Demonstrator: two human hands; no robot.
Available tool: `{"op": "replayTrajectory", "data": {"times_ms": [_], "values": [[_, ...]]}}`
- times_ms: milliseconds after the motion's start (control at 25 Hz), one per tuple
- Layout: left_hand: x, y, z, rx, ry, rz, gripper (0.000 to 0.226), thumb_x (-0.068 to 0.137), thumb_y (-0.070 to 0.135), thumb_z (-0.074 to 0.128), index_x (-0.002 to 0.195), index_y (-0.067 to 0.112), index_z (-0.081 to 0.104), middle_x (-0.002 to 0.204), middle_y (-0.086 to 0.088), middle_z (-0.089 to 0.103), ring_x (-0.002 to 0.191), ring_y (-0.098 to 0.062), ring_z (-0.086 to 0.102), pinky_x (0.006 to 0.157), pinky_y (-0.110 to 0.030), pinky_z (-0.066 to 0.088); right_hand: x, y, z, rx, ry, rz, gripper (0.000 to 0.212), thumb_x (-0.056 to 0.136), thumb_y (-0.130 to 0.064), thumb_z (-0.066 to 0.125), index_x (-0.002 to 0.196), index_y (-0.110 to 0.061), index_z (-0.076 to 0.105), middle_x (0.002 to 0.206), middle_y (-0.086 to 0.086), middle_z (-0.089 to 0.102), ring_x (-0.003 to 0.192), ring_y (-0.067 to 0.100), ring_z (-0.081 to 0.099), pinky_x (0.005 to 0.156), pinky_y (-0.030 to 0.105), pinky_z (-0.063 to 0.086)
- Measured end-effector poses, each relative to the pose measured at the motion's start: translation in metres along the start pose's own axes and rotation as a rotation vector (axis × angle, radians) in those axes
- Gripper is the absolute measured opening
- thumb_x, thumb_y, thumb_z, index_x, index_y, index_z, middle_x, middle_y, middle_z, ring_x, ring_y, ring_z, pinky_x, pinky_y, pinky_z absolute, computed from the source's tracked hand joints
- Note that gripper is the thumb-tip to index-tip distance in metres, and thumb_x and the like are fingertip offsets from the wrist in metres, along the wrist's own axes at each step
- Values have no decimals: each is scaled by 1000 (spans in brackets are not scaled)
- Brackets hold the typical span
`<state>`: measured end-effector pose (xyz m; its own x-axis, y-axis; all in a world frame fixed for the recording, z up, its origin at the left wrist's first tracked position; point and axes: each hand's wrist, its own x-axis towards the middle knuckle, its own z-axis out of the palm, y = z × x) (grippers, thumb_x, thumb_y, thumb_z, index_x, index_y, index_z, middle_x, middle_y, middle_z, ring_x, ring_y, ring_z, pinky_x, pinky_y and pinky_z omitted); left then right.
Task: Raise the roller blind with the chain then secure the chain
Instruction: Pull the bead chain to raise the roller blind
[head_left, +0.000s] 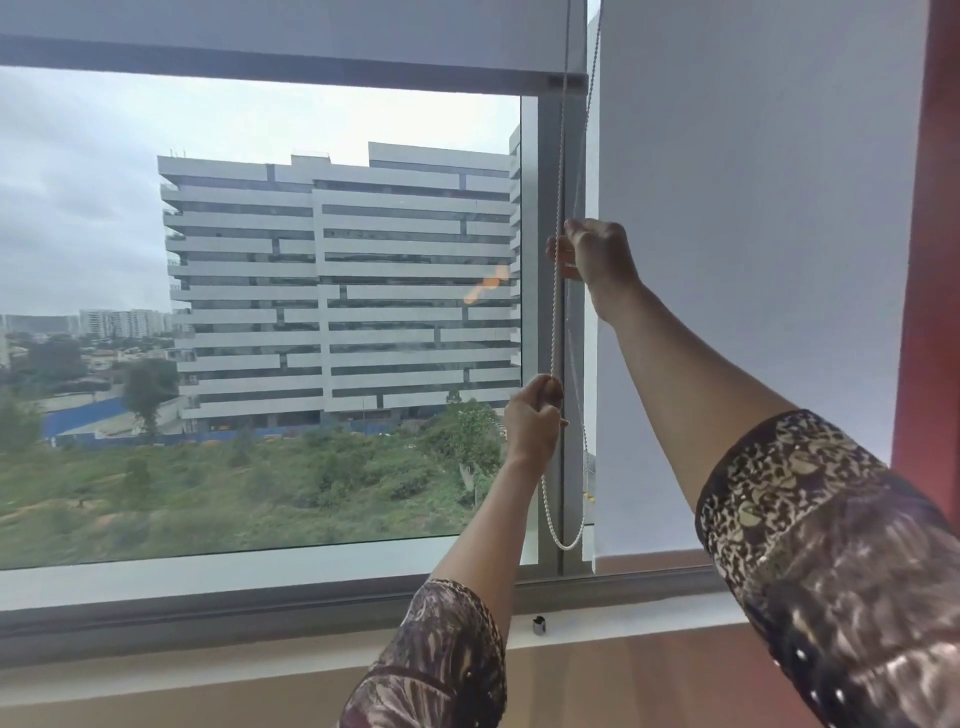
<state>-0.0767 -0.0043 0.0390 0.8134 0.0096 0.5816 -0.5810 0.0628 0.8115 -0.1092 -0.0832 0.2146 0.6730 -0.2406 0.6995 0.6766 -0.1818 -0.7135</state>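
The step in hand was the raising itself: the roller blind (291, 31) had its bottom bar high up near the top of the window frame (550, 322), the vertical grey post that serves here as landmark, so most of the glass left of that post lay uncovered. The chain (557, 317) hung as a long loop directly in front of the post, its lowest bend just above the post's foot. The right hand (597, 254) was clenched on the chain high against the post, and the left hand (535, 421) was closed around the same strand lower down, just left of the post. Judging by the bar's height, the lift looked nearly done, though whether the blind could travel further could not be told. The next move would call for another hand-over-hand pull on the one strand if more height was wanted, keeping it straight along the post so the beads feed cleanly. After that, the slack loop would need leading down to the small metal clip (539, 625) on the sill below the post's foot, and hooking there. No container appeared anywhere around the post, so nothing was held in one.
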Motion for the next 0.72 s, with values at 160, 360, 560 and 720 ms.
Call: {"op": "replayTrajectory", "data": {"times_ms": [160,360,560,720], "values": [[-6,1,5,-38,-18,2,41,81,-23,33,81,9,59,71,-1,53,65,-10,49,55,-21,54,11,-3,4,59,14,37,32,101,-13,40,126,0,55,92,9,67,79,19,66,67,30,52],[-9,-16,5,-24,-14,4,45,80,-22,34,75,14,59,69,-2,50,65,-12,47,56,-21,56,18,4,11,112,7,98,33,102,-13,41,131,-2,51,82,5,61,66,16,57,59,27,50],[-16,-29,3,33,-23,15,37,82,-21,36,76,9,58,69,-2,49,62,-10,46,62,-29,57,24,7,13,126,33,91,32,101,-18,44,128,-4,54,84,3,62,68,15,61,60,27,50],[-26,-52,2,52,-39,-21,38,86,-17,39,71,13,56,68,0,50,62,-10,47,67,-37,58,30,12,13,139,49,121,32,101,-18,45,126,-1,54,78,4,60,62,15,55,56,28,50]]}}
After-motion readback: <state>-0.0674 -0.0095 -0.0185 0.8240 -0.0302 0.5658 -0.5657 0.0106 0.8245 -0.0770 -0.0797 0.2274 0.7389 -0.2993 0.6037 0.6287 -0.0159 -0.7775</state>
